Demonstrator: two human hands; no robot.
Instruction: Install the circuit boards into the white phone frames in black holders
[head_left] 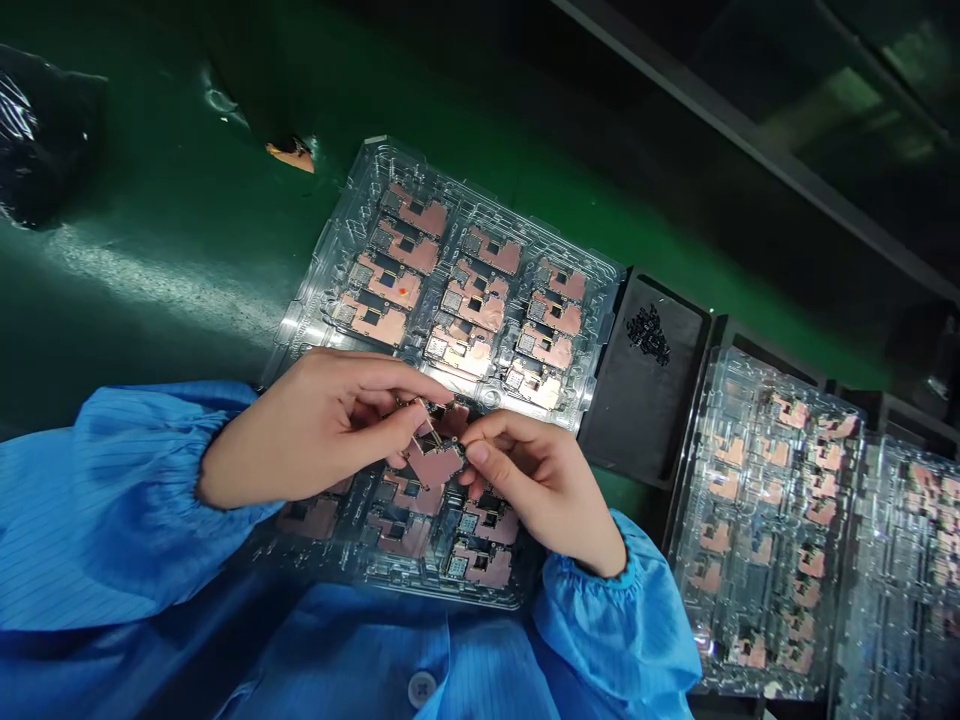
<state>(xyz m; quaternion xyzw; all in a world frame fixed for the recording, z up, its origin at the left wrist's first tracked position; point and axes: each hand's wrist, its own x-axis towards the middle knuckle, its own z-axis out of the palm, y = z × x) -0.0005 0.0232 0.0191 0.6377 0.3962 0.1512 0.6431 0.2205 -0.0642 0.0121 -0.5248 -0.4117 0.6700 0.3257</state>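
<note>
A small copper-coloured circuit board (435, 462) is held between both my hands just above a clear plastic tray (341, 215). My left hand (315, 425) pinches its upper left edge with thumb and forefinger. My right hand (536, 480) grips its right edge, fingers curled. The tray holds several more boards (469, 300) in rows of moulded pockets. Both my arms wear blue sleeves with gathered cuffs.
A black tray (622, 420) with a heap of tiny dark parts (649, 335) lies right of the clear tray. Further right stand stacked clear trays of boards (765, 520). The bench top is green (150, 240). A dark bag (37, 130) sits far left. A metal rail (750, 130) crosses the upper right.
</note>
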